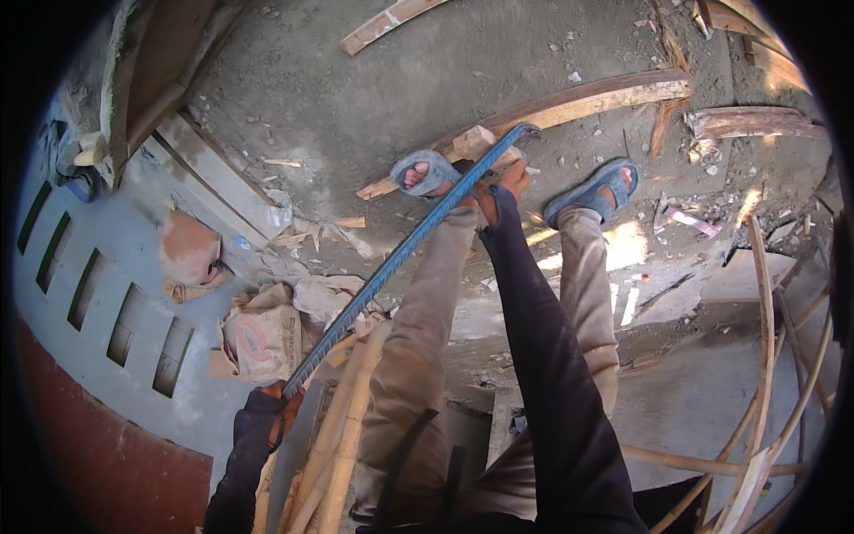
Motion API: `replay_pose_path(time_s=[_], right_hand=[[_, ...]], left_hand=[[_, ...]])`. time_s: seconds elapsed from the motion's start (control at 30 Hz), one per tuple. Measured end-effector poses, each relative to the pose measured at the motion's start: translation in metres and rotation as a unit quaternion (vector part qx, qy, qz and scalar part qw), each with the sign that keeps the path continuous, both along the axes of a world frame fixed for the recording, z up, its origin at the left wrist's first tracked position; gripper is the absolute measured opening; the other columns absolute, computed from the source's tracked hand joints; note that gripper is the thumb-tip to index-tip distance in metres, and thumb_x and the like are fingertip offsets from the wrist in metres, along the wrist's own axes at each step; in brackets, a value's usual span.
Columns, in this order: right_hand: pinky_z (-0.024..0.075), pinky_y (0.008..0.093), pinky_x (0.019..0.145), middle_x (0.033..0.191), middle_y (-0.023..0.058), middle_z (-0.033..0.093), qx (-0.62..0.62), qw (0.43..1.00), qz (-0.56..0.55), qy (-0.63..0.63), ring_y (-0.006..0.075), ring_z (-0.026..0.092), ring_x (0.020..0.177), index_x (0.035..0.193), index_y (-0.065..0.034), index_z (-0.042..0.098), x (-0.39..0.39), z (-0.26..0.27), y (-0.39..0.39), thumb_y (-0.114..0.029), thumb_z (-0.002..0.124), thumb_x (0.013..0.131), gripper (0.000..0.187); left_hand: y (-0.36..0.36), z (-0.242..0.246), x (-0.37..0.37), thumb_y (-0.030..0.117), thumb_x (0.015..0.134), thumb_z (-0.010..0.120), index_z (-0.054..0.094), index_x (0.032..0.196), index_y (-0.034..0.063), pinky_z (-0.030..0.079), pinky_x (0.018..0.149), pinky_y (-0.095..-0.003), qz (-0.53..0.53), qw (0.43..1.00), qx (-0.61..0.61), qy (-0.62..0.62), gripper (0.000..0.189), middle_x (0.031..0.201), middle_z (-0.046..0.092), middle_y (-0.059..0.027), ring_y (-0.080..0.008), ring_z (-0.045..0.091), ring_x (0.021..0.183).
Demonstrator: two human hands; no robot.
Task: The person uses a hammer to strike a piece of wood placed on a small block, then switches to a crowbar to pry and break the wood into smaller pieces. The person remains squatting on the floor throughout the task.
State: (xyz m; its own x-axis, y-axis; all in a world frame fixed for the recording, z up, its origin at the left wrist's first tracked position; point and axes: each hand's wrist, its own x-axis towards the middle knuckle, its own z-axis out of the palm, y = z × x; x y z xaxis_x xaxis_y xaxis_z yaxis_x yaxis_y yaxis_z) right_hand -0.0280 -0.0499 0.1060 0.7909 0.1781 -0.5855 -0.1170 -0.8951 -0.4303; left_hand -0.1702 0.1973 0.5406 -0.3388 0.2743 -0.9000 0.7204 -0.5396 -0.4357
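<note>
A long blue crowbar (407,247) with a ribbed shaft runs diagonally from lower left to upper right. My left hand (279,407) is shut around its lower end. Its hooked tip (529,131) lies over a wooden plank (600,100) on the ground. A short wooden block (474,142) sits against the plank and passes under the bar. My right hand (504,193) is close beside the bar, with fingers against the near end of the block. The bar and the hand itself partly hide its grip. Both hands come out of dark sleeves.
My sandalled feet stand on rough, debris-strewn ground, the left sandal (423,172) against the plank. Bamboo poles (350,440) lean beside my left leg. A torn paper sack (263,340) lies by a slotted wall (140,300). Bent poles (764,374) crowd the right side.
</note>
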Motion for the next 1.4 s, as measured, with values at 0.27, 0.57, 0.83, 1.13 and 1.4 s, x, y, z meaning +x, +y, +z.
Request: replay_pose_path(time_s=[0.27,0.57,0.83,1.13,1.4], right_hand=[[0.0442,0.0413,0.096,0.119,0.0175,0.051,-0.001,0.993,0.042,0.109,0.0342,0.05,0.114,0.131,-0.0031,0.048,0.032,-0.02,-0.019,-0.02,0.073,0.076,0.062],[0.0421,0.042,0.099,0.125,0.0179,0.049,0.038,0.978,0.053,0.2,0.0366,0.046,0.12,0.131,-0.0052,0.048,0.048,-0.033,-0.038,-0.019,0.074,0.075,0.063],[0.0533,0.0399,0.085,0.124,0.0181,0.055,0.203,0.946,-0.047,0.248,0.0343,0.061,0.107,0.132,-0.0076,0.048,0.031,-0.082,-0.075,-0.029,0.076,0.082,0.061],[0.0587,0.0335,0.066,0.122,0.0173,0.058,0.263,0.847,-0.246,0.391,0.0226,0.064,0.098,0.138,-0.0031,0.043,0.056,-0.071,-0.063,-0.037,0.07,0.088,0.067],[0.0518,0.0424,0.082,0.127,0.0237,0.055,0.224,0.917,-0.247,0.217,0.0352,0.061,0.106,0.133,0.0025,0.048,0.03,-0.084,-0.064,-0.041,0.068,0.087,0.067]], left_hand=[[-0.074,0.071,0.066,0.032,0.086,0.068,0.064,0.086,0.0027,0.05,0.06,-0.0388,0.017,0.998,-0.02,0.053,0.029,0.07,0.064,-0.0162,-0.026,0.066,0.064],[-0.15,0.114,0.072,0.04,0.081,0.071,0.064,0.089,0.0067,0.051,0.06,-0.0366,0.127,0.989,0.043,0.067,0.035,0.069,0.065,-0.0107,-0.0226,0.063,0.063],[-0.158,0.117,0.124,0.032,0.082,0.073,0.063,0.079,0.0057,0.048,0.057,-0.0343,0.119,0.982,0.053,0.139,0.028,0.064,0.062,-0.0063,-0.018,0.058,0.057],[-0.138,0.112,0.118,0.026,0.082,0.075,0.062,0.071,0.0064,0.045,0.054,-0.0325,0.124,0.98,0.002,0.155,0.026,0.059,0.059,-0.0018,-0.0148,0.055,0.054],[-0.107,0.093,0.091,0.022,0.082,0.076,0.06,0.066,0.009,0.042,0.051,-0.03,0.161,0.983,-0.05,0.076,0.026,0.055,0.056,0.0014,-0.0101,0.053,0.053]])
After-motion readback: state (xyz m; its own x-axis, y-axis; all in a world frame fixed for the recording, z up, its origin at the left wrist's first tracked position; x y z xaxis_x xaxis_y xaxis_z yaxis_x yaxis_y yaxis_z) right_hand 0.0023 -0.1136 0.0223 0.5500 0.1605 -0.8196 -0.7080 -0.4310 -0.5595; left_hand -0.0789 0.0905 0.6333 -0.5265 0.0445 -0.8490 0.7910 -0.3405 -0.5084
